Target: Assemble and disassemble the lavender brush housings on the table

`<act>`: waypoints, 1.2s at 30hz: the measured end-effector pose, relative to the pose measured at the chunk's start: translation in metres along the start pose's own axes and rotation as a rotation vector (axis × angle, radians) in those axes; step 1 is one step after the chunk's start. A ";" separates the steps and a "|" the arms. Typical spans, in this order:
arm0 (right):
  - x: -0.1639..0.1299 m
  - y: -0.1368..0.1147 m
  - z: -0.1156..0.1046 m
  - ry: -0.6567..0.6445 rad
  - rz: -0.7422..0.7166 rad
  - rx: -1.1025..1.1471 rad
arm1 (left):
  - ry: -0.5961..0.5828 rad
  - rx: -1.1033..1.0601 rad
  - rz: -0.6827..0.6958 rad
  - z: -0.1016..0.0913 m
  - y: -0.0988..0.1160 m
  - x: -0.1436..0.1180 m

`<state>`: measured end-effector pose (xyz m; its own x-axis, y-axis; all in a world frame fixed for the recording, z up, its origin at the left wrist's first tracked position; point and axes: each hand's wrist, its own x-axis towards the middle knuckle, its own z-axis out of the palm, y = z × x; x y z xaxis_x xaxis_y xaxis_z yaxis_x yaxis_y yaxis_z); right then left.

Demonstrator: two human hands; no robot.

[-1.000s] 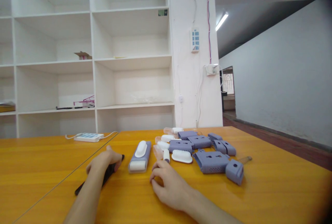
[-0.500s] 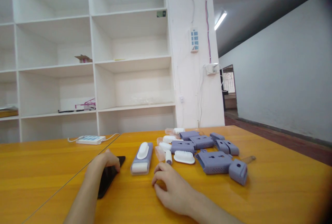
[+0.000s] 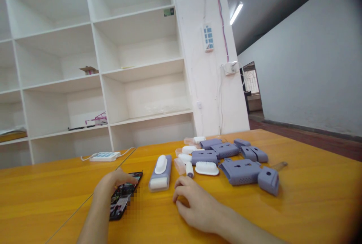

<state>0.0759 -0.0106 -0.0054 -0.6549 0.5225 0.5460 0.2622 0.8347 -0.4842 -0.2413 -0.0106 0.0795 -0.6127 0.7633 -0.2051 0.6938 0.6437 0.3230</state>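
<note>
A black smartphone [image 3: 123,198] with a lit screen lies on the table left of centre. My left hand [image 3: 110,183] reaches over it, fingers stretched out, a fingertip on or just above the screen's upper right part. My right hand [image 3: 195,204] rests on the table at centre, loosely curled, thumb and forefinger apart with nothing between them. Between my hands lies a purple piece [image 3: 167,166] with a white oval part [image 3: 161,164] on top and a white roller [image 3: 158,183] at its near end. Just beyond my right hand are a short white roller [image 3: 189,169] and a white bristled brush [image 3: 207,168].
Several purple plastic housings [image 3: 240,172] and small purple caps [image 3: 268,180] lie to the right. White parts with clear covers [image 3: 180,165] sit beside them. A white power strip [image 3: 104,156] lies at the back left. White shelves [image 3: 138,70] stand behind the table [image 3: 305,198].
The phone's screen has gone from dark to lit. My left hand's fingers have moved over the screen from the phone's edge. The camera view has tilted and shifted; my right hand keeps its pose.
</note>
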 end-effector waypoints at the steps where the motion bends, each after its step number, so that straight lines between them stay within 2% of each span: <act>1: 0.000 0.000 0.000 0.000 0.001 -0.001 | 0.000 -0.012 -0.007 0.000 0.000 -0.003; 5: 0.000 0.000 -0.001 -0.004 0.004 -0.001 | 0.004 -0.046 -0.018 -0.001 0.000 -0.012; 11: 0.001 -0.001 -0.001 -0.006 0.007 -0.003 | 0.011 -0.036 -0.019 0.000 -0.001 -0.011; 36: 0.001 -0.003 -0.002 -0.006 0.004 0.003 | 0.052 0.122 0.037 0.005 -0.008 0.021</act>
<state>0.0762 -0.0121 -0.0020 -0.6582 0.5249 0.5397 0.2626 0.8319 -0.4888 -0.2579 0.0007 0.0684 -0.6025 0.7846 -0.1461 0.7551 0.6197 0.2140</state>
